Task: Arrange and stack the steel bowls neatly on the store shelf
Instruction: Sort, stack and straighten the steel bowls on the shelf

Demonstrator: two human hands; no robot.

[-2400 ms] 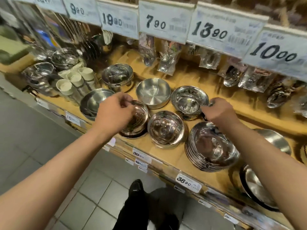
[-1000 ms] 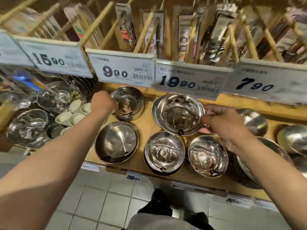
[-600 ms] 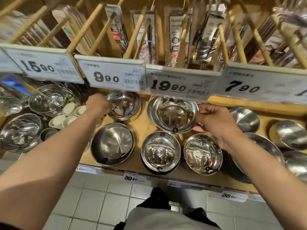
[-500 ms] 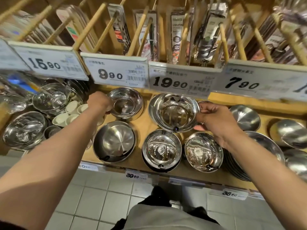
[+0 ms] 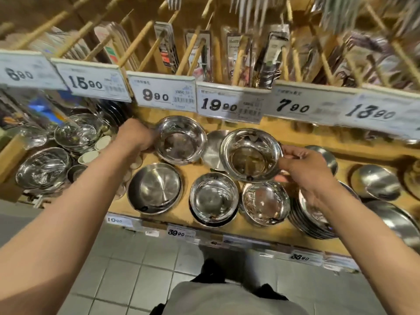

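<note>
My left hand point(image 5: 136, 136) grips the left rim of a shiny steel bowl point(image 5: 180, 140) at the back of the wooden shelf point(image 5: 293, 230). My right hand point(image 5: 302, 167) pinches the right rim of a second steel bowl point(image 5: 251, 155), held tilted above the shelf. A matte steel bowl point(image 5: 212, 151) lies partly hidden between the two. In the front row sit a wide flat-bottomed bowl point(image 5: 155, 188), a stack of shiny bowls point(image 5: 214, 198) and another shiny bowl point(image 5: 266, 203).
A stack of steel plates point(image 5: 316, 221) sits under my right forearm, with more steel dishes point(image 5: 377, 181) to the right. Glass bowls point(image 5: 43, 167) and white cups point(image 5: 89, 156) stand at the left. Price tags point(image 5: 163, 94) hang on the upper rail. Tiled floor lies below.
The bowl in my right hand has moved right and lower, over the front row. My left hand has lifted and tilted the back bowl. The camera view has shifted left.
</note>
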